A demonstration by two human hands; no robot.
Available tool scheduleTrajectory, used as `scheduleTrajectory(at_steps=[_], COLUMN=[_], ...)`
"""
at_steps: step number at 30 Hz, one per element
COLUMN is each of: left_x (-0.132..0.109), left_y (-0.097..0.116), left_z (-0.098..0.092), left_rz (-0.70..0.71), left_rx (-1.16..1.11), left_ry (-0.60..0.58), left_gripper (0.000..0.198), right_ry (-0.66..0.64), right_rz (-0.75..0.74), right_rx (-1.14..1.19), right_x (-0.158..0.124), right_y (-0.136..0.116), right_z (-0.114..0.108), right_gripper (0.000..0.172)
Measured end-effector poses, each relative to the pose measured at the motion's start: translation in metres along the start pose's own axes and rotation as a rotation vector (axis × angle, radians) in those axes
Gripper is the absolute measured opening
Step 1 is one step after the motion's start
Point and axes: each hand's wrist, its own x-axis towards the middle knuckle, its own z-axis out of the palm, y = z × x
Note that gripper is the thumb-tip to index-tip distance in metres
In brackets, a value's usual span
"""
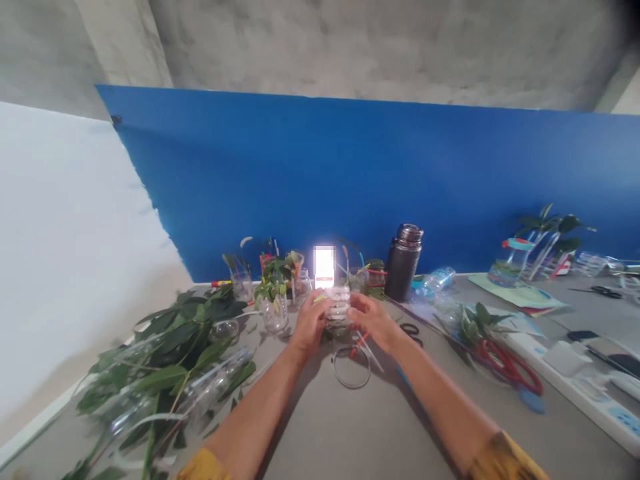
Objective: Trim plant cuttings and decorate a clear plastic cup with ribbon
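Both my hands meet at the middle of the grey table [350,427]. My left hand [311,324] wraps its fingers round the left side of a clear ribbed plastic bottle [338,308]. My right hand [371,319] grips the bottle's right side. A cut clear plastic ring [351,367] lies on the table just in front of the hands. An orange straw [358,344] and a white straw lie under my right hand. Behind the bottle stands a phone with a bright glowing screen [324,267].
Leafy green branches [165,353] and clear bottles lie at the left. Small jars with cuttings [274,300] stand behind. A dark flask [404,262] stands at centre right. Red-handled shears [510,365], black scissors [412,332], a power strip [590,393] and more potted cuttings [530,250] are at the right.
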Motion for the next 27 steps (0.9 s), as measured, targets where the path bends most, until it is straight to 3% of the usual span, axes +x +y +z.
scheduleTrajectory(at_steps=[6,13,17,21,27], left_x=[-0.003,-0.009,-0.011,-0.01,-0.013], left_y=[-0.004,-0.001,0.002,0.0,0.003], left_z=[0.006,0.014,0.017,0.017,0.016], left_rz=[0.002,0.247,0.205,0.196,0.284], left_rx=[0.033,0.39,0.319,0.349,0.465], left_ry=[-0.008,0.193,0.141,0.114,0.272], left_gripper=[0.055,0.036,0.046,0.036,0.024], right_ry=[-0.052,0.134,0.079,0.043,0.116], right_rz=[-0.084,-0.065,-0.104,-0.068,-0.089], right_rx=[0.086,0.105,0.159,0.147,0.148], right_x=[-0.007,-0.01,-0.013,-0.016,-0.013], right_y=[0.014,0.025,0.024,0.02,0.024], right_z=[0.003,0.01,0.012,0.011,0.009], right_gripper=[0.054,0.055,0.057,0.054,0.058])
